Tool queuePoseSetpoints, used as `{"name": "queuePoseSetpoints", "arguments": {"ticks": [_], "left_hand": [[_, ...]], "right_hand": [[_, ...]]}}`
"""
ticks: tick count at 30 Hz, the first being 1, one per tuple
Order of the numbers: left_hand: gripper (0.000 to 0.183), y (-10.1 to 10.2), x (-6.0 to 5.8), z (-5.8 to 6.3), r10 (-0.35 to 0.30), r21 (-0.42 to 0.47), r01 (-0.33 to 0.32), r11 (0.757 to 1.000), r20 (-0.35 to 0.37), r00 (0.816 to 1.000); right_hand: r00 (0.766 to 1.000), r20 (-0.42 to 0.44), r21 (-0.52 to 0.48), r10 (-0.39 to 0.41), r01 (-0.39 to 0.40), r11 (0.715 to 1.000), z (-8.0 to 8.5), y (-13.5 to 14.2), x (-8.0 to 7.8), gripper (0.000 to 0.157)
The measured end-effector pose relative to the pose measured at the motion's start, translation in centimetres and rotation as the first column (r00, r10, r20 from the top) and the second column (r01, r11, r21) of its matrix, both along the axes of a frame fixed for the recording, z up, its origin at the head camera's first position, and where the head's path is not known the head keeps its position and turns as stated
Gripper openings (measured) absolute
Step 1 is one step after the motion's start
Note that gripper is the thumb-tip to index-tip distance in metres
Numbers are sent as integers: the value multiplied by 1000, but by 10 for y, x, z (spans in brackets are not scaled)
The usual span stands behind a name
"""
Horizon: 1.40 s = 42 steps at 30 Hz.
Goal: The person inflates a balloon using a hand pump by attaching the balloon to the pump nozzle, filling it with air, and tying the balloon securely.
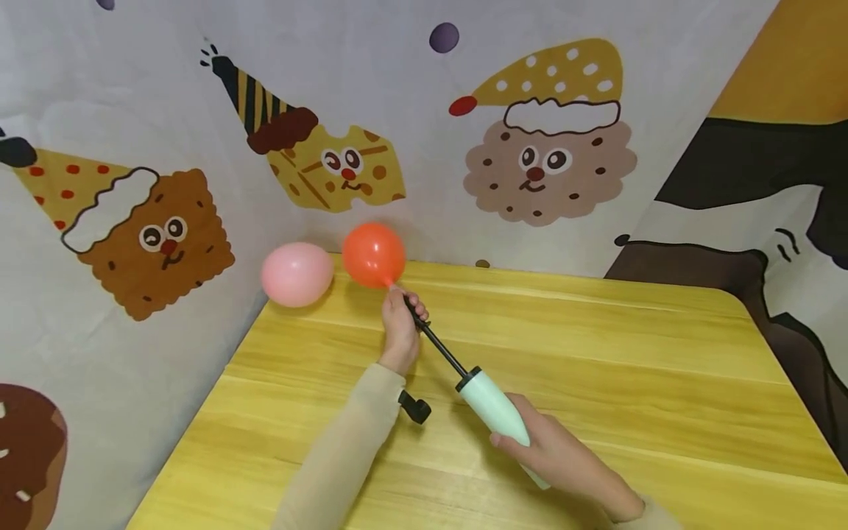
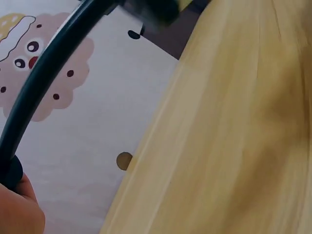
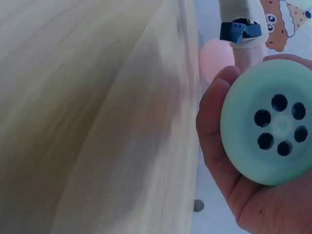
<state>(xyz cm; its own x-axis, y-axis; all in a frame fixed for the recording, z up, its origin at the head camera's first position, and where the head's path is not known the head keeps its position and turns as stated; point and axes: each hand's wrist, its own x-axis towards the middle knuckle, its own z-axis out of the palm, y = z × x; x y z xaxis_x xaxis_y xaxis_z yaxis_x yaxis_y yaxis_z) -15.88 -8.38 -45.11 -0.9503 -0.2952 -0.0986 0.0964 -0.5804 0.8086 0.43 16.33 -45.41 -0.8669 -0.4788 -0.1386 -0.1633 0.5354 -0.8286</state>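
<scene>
Backdrop (image 1: pixel 424 110) printed with hatted cartoon faces rises behind the far edge of the desk (image 1: pixel 636 353); a pale green pump (image 1: pixel 493 408), black rod drawn out, slants above the desk's middle; the right hand (image 1: pixel 563 449) curls round its barrel; the left hand (image 1: pixel 400 331) grips its black front end, fingers folded; a pink balloon (image 1: pixel 297 274) sits at the far left corner; an orange balloon (image 1: pixel 374 254), slightly smaller, meets the left fingertips by the far edge.

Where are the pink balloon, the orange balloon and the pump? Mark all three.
Pink balloon (image 1: pixel 297 274), head view: middle of its rounded side.
Orange balloon (image 1: pixel 374 255), head view: middle of its inflated body.
Pump (image 1: pixel 490 404), head view: on its mint-green barrel.
</scene>
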Motion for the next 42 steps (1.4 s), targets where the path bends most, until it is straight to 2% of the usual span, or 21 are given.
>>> {"name": "queuePoseSetpoints", "arguments": {"ticks": [8, 12, 17, 20, 24, 28, 31, 35, 42], "left_hand": [[33, 15, 16, -5, -51, -8, 51, 999, -3, 999], [34, 22, 24, -7, -71, -23, 71, 997, 3, 997], [37, 32, 27, -15, -83, -44, 83, 996, 15, 996], [39, 31, 23, -12, -91, -57, 91, 994, 8, 996], [39, 19, 11, -1, -94, -70, 93, 993, -10, 996], [39, 2, -2, 9, -14, -32, 13, 999, -31, 999], [41, -7, -6, 14, 31, -11, -31, 999, -34, 999], [40, -5, -4, 14, 14, 3, -14, 1000, -35, 999], [36, 15, 9, -1, -17, 3, 17, 1000, -9, 1000]], "right_hand": [[999, -27, -7, -19, 19, 1000, 1, -22, -20, 67], [1000, -13, -21, -24, 24, 999, 3, -34, -31, 71], [999, 10, -32, -41, 41, 999, 3, -39, -40, 72], [999, 29, -61, -45, 47, 997, 3, -40, -39, 71], [997, 63, -106, -45, 51, 993, 6, -38, -34, 72], [997, 75, -97, -22, 29, 995, 8, -22, -23, 68], [998, 65, -75, -5, 10, 997, 8, -7, -16, 63], [1000, 25, -56, 11, -9, 998, 6, 0, -12, 61], [999, 24, -33, -28, 29, 999, -1, -12, -19, 67]]}}
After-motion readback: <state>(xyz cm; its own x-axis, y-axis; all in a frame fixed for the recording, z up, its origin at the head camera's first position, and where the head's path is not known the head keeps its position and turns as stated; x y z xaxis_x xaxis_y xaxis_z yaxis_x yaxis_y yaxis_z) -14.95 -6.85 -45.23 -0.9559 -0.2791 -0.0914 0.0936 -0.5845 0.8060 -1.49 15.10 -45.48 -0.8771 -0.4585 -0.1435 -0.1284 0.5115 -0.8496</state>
